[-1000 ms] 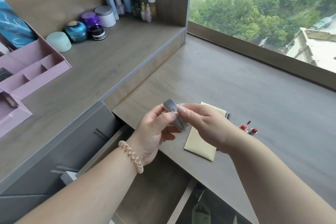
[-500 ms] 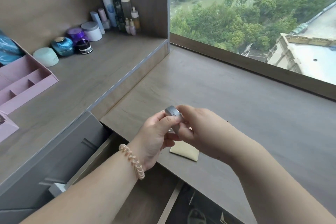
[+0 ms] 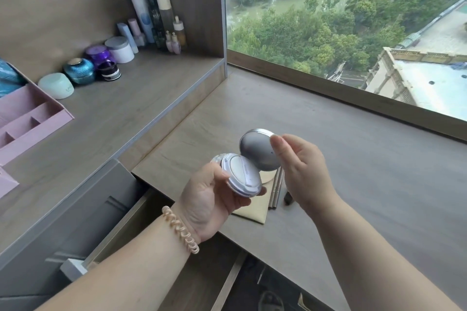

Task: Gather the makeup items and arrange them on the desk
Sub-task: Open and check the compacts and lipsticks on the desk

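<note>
A round silver cushion compact (image 3: 243, 174) is held open above the desk (image 3: 379, 184). My left hand (image 3: 207, 197) grips its white base from below. My right hand (image 3: 295, 166) pinches the rim of the raised silver lid (image 3: 257, 150) with thumb and fingers. On the desk under the compact lie a beige pouch (image 3: 255, 209), two thin metallic sticks (image 3: 275, 192) and a small dark item (image 3: 288, 197), partly hidden by my hands.
The raised shelf at left carries jars (image 3: 118, 49), bottles (image 3: 161, 15) and a pink organiser (image 3: 27, 118). An open drawer (image 3: 141, 217) sits below my left wrist. A window sill (image 3: 353, 93) bounds the desk at the back.
The compact was shut between both hands; now its lid is swung up and open. The pouch and sticks under my hands have come into view.
</note>
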